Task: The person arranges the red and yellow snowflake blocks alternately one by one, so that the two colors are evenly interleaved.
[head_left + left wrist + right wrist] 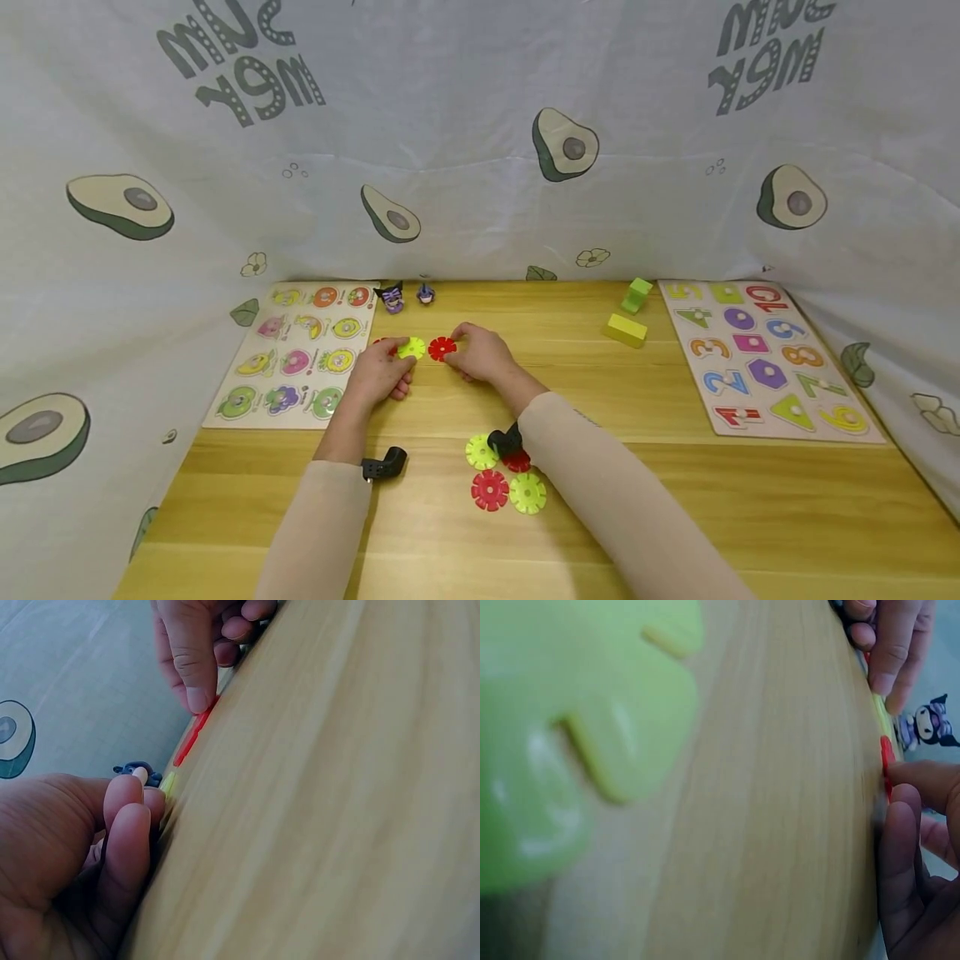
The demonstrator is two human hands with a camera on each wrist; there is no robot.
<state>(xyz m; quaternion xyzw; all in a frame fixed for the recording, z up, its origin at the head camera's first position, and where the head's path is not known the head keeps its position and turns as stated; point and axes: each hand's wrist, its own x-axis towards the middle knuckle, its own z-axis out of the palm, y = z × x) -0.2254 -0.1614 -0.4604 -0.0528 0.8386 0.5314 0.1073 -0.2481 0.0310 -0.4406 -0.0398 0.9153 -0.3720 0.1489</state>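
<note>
My left hand (377, 372) pinches a yellow notched plastic disc (412, 348) between thumb and fingers. A red piece (378, 341) shows just behind that hand, mostly hidden. In my right hand (482, 354) is a red notched disc (441, 348), held by its edge. A small gap parts the red disc from the yellow one in the head view. Both discs lie low over the table, seen edge-on in the left wrist view, where the red disc (193, 741) points toward the yellow disc (169, 784).
More discs lie under my right forearm, among them a yellow one (528, 493) and a red one (490, 490). A fruit puzzle board (247, 367) is at left, a number board (750, 383) at right. Two figurines (392, 298) and two blocks (626, 331) stand toward the back curtain.
</note>
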